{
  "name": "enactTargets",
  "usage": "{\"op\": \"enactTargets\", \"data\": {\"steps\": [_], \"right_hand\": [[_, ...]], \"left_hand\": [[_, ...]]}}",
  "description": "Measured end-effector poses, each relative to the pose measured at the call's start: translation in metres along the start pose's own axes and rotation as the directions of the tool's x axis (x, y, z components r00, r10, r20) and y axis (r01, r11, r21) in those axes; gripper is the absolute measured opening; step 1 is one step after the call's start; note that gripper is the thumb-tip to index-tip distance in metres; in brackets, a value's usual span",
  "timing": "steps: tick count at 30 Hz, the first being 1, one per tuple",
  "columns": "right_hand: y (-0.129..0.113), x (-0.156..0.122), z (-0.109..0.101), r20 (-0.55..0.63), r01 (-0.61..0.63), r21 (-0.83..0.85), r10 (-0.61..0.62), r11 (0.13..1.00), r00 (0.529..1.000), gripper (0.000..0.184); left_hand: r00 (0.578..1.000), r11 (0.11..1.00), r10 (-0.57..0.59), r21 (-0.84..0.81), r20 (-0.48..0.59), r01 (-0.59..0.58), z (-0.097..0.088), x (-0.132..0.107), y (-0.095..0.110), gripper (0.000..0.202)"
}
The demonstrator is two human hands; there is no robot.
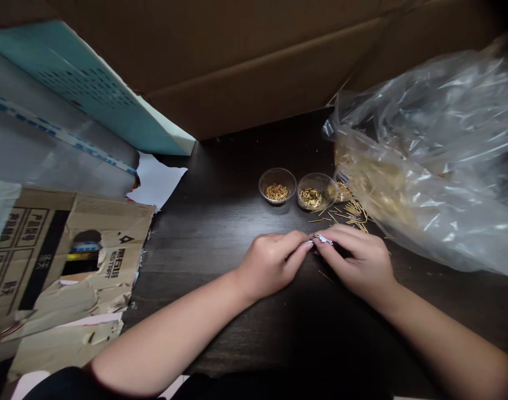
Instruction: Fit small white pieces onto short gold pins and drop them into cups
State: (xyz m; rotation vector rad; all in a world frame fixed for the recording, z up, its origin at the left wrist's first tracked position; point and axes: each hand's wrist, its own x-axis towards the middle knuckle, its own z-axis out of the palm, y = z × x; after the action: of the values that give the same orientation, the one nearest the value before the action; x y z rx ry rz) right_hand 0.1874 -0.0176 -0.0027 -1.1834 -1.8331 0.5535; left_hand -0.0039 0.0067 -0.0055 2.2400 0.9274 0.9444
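My left hand [272, 261] and my right hand [360, 258] meet at the middle of the dark table [220, 239], fingertips pinched together over something tiny that I cannot make out. Both hands are closed in a pinch and rest on the table. Just beyond them lies a scatter of thin gold pins [347, 214]. Behind the pins stand two small clear cups, the left cup [277, 186] and the right cup [316, 190], each holding small gold parts.
A large crumpled clear plastic bag [437, 161] with gold parts inside fills the right side. Torn cardboard [70, 255] lies at the left edge. A brown cardboard wall [254, 83] stands behind. A teal sheet [91, 89] leans at back left.
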Motion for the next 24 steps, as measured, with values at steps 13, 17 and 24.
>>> {"op": "enactTargets", "data": {"steps": [13, 17, 24], "right_hand": [[0.011, 0.002, -0.016, 0.264, -0.254, 0.214, 0.194, 0.943, 0.945, 0.039], [0.01, 0.007, -0.017, 0.276, -0.192, 0.193, 0.134, 0.962, 0.952, 0.042], [0.009, 0.008, -0.014, 0.333, -0.135, 0.188, 0.067, 0.973, 0.941, 0.033]], "left_hand": [[0.866, 0.708, -0.408, -0.498, 0.289, 0.5, -0.009, 0.009, 0.002, 0.02], [0.849, 0.652, -0.402, -0.545, 0.342, 0.528, -0.01, 0.011, 0.005, 0.02], [0.84, 0.614, -0.4, -0.574, 0.366, 0.542, -0.009, 0.011, 0.007, 0.019]]}}
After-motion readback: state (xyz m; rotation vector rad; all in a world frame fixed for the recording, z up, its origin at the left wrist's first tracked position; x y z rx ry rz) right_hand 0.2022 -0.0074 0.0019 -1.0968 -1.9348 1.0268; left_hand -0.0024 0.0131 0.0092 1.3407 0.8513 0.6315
